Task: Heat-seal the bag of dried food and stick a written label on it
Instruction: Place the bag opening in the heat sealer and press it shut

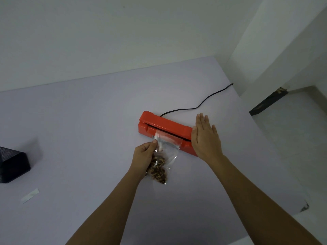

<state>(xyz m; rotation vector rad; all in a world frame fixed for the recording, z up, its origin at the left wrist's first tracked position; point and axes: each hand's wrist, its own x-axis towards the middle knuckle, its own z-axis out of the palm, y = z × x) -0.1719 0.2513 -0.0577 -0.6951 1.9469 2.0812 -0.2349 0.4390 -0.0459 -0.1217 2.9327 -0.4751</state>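
Your fingers [153, 142] on the left hand [144, 157] are pinching the side of the clear plastic bag of brown dried food [163, 156], closed tight on it. Your right hand [206, 138] is spread flat with its fingers wide, holding nothing, and it is resting on or just over the right end of the red plastic heat sealer [165, 129]; you cannot tell which.

The bag is lying near the middle of the pale tabletop [88, 121], with its open top poking into the sealer's slot. The slot is looking a little open.

The bag top is looking a bit crooked. If you are pressing down now, the seal may be coming out slanted or wrinkled. If food is sliding up, it may be getting caught in the seam.

The sealer's black cord [200, 105] is running to the far right edge. The white paper label [30, 196] is waiting near the left edge, beside a dark box [13, 167]. Lots of open room is lying between.
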